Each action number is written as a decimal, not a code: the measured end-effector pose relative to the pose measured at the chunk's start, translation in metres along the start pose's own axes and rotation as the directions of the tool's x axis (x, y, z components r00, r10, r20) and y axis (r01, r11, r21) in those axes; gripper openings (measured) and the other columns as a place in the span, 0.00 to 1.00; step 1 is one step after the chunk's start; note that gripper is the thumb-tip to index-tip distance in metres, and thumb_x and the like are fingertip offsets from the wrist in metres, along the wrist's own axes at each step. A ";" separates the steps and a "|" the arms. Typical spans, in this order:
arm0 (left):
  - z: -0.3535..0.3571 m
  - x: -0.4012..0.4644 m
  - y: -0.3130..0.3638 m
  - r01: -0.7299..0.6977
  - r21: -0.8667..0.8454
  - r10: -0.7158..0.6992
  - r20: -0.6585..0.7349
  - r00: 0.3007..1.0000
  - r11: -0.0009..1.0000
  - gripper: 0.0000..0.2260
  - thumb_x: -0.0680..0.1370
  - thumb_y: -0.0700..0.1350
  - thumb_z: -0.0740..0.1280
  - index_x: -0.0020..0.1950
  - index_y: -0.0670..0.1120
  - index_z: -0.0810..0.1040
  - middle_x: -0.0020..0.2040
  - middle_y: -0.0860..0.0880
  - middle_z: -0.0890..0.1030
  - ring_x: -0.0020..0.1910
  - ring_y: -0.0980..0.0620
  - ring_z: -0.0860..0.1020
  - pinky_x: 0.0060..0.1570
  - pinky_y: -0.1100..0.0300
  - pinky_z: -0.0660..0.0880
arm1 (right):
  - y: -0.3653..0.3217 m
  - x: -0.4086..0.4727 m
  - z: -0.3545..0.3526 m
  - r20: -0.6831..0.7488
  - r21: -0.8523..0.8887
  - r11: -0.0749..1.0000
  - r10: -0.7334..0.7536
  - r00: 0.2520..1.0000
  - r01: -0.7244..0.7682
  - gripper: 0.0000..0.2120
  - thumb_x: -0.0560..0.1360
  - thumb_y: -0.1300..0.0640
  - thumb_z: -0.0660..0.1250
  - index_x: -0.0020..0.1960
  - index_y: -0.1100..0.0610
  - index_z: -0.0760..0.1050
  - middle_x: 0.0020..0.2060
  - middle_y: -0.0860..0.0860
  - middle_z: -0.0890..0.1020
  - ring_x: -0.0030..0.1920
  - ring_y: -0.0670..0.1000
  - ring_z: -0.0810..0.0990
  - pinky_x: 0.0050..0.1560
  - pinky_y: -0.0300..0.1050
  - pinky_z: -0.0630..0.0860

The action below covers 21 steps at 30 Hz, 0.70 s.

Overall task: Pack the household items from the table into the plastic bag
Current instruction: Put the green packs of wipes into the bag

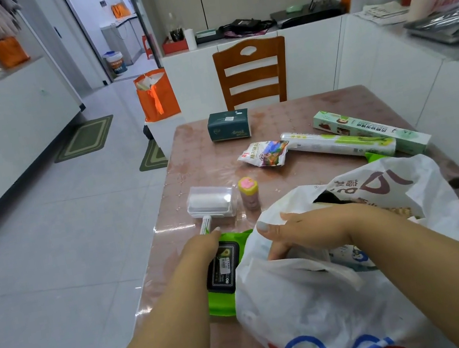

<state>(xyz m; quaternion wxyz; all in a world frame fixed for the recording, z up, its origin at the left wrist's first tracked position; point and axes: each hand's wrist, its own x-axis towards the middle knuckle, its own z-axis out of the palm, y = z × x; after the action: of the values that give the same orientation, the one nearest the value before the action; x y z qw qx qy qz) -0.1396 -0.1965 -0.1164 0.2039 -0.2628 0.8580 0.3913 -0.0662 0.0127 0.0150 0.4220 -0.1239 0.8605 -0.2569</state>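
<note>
left hand (204, 246) laid flat-fingered on green wet-wipes pack w/ black lid (223, 269), long axis running away from body, touching left side of white plastic bag (318, 295) on surface, right hand (301, 230) pinching bag rim open, so left nearer.
</note>
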 end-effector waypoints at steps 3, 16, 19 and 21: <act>0.000 0.003 -0.008 0.033 -0.171 -0.023 0.058 0.998 0.985 0.22 0.75 0.56 0.68 0.60 0.41 0.78 0.48 0.45 0.80 0.44 0.47 0.77 0.49 0.55 0.70 | 0.003 0.004 0.001 -0.005 0.007 1.000 -0.008 1.000 0.008 0.37 0.74 0.30 0.39 0.58 0.46 0.81 0.63 0.39 0.77 0.75 0.40 0.46 0.74 0.51 0.43; -0.051 -0.034 0.027 -0.227 -0.478 0.200 -0.107 0.974 0.849 0.11 0.67 0.43 0.78 0.38 0.39 0.78 0.34 0.41 0.84 0.22 0.52 0.80 0.21 0.64 0.75 | 0.018 0.007 -0.005 0.025 0.285 0.942 -0.190 0.982 0.175 0.43 0.72 0.28 0.41 0.59 0.56 0.81 0.56 0.52 0.83 0.61 0.49 0.79 0.71 0.50 0.63; -0.068 -0.054 0.070 -0.323 -0.592 0.311 -0.126 0.942 0.738 0.08 0.70 0.40 0.76 0.39 0.40 0.77 0.27 0.46 0.83 0.22 0.52 0.80 0.20 0.62 0.75 | 0.015 0.003 -0.005 -0.092 0.290 0.927 -0.220 0.971 0.238 0.39 0.79 0.36 0.40 0.60 0.62 0.79 0.57 0.58 0.83 0.60 0.53 0.80 0.63 0.33 0.68; -0.070 -0.060 0.098 -0.352 -0.655 0.374 -0.112 0.920 0.669 0.08 0.71 0.41 0.75 0.41 0.40 0.77 0.28 0.47 0.83 0.25 0.51 0.82 0.22 0.59 0.77 | 0.013 -0.009 -0.014 -0.249 0.317 0.886 -0.265 0.932 0.337 0.37 0.80 0.40 0.41 0.57 0.64 0.80 0.54 0.59 0.84 0.57 0.54 0.81 0.53 0.25 0.71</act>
<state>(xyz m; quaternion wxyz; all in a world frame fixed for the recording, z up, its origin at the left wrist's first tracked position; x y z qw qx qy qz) -0.1630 -0.1791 0.0151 0.0288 -0.1357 0.6938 0.7067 -0.0714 0.0324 0.0210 0.3042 -0.1521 0.8077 -0.4815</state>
